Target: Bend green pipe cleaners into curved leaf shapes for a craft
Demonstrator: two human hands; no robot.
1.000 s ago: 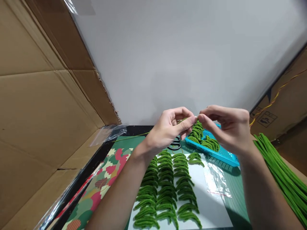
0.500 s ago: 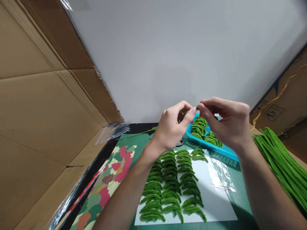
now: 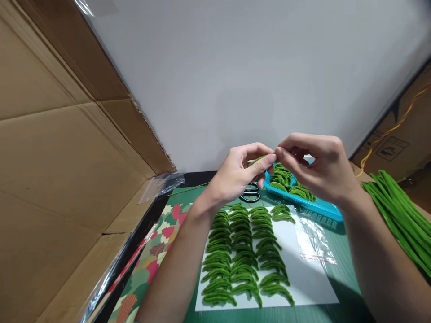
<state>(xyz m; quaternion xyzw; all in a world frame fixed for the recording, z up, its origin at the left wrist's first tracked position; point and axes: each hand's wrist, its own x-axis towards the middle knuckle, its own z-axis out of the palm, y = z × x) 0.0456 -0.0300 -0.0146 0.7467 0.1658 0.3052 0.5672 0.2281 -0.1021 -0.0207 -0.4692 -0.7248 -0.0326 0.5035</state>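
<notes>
Between my two hands is a short, fuzzy green pipe cleaner piece point(image 3: 256, 160), mostly covered by fingers. My left hand point(image 3: 240, 172) closes around it with thumb and forefinger. The fingertips of my right hand point(image 3: 313, 166) pinch its end, right against the left fingertips. Below them lies a white sheet point(image 3: 303, 282) bearing rows of curved green pipe cleaner pieces point(image 3: 242, 255), with a short row at the far right. Behind the right hand, a blue basket point(image 3: 303, 202) holds more of these folded green pieces.
Black-handled scissors point(image 3: 250, 196) lie behind the sheet. A clear plastic bag point(image 3: 314, 242) rests on its right side. Long green pipe cleaners point(image 3: 400, 220) are bundled at right. Patterned paper point(image 3: 161, 242) and a cardboard wall point(image 3: 67, 161) stand left; a grey-white wall point(image 3: 249, 67) rises behind.
Both hands have shifted slightly and stay together, and the left wrist has turned a little. The green piece remains pinched between them. The scissor handles now show more. The view has moved slightly.
</notes>
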